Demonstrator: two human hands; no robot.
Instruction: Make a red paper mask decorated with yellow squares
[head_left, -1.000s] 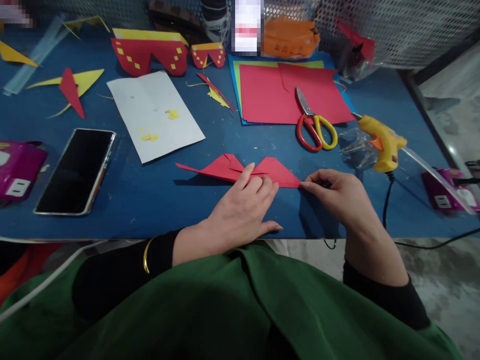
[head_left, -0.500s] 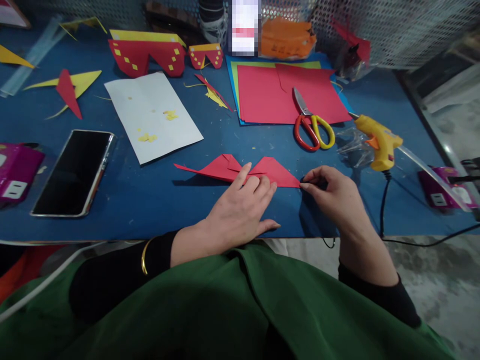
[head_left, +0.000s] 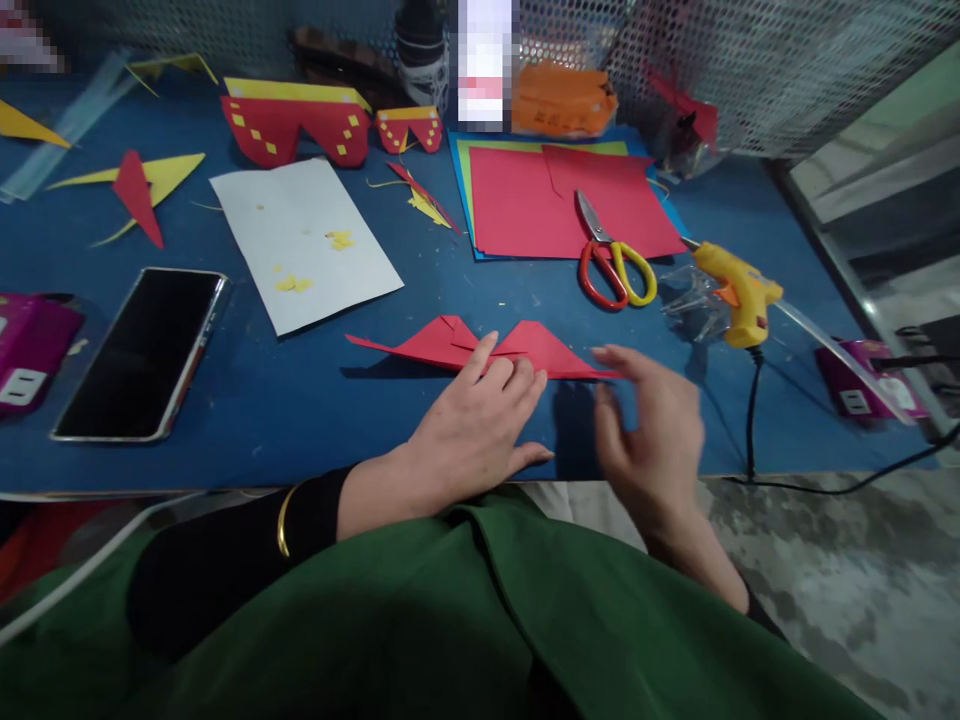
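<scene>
A red folded paper with two raised peaks and long pointed ends lies near the table's front edge. My left hand rests on its middle and presses it down, index finger stretched out and thumb spread away on the table. At the paper's right tip is my right hand, slightly blurred. Its thumb and index finger are apart, with the index finger just above the tip; whether they touch, I cannot tell.
Scissors lie on red paper sheets, beside a yellow glue gun. To the left are a white sheet with yellow scraps and a phone. Red-and-yellow paper pieces stand at the back.
My right thumb and index finger have parted from their pinch at the paper's right tip, and that hand has moved slightly left. My left hand stays on the paper. The view has shifted slightly.
</scene>
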